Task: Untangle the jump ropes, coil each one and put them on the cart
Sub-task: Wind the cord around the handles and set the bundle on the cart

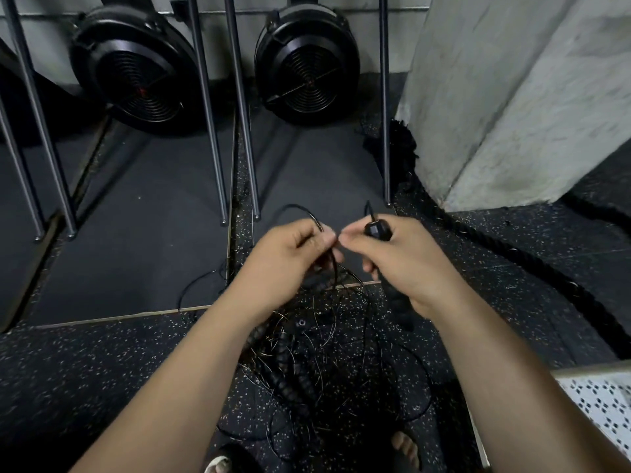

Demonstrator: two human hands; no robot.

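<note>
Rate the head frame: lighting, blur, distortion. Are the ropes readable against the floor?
Head view: dim, flat light, no glare; left hand, right hand and the handle it grips are fairly sharp, frame edges softer. Head view: wide-angle lens splays the steel bars and pillar outward. Head view: black rope tangle nearly merges with the dark speckled floor; only thin glints trace its cords.

Gym, speckled rubber floor (102,370), two fan flywheels (136,66), battle rope (512,247), steel bars (208,107)

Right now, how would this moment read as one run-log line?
stage: untangling | left hand: pinches thin cord | right hand: grips black handle | rope tangle: heaped on floor
</note>
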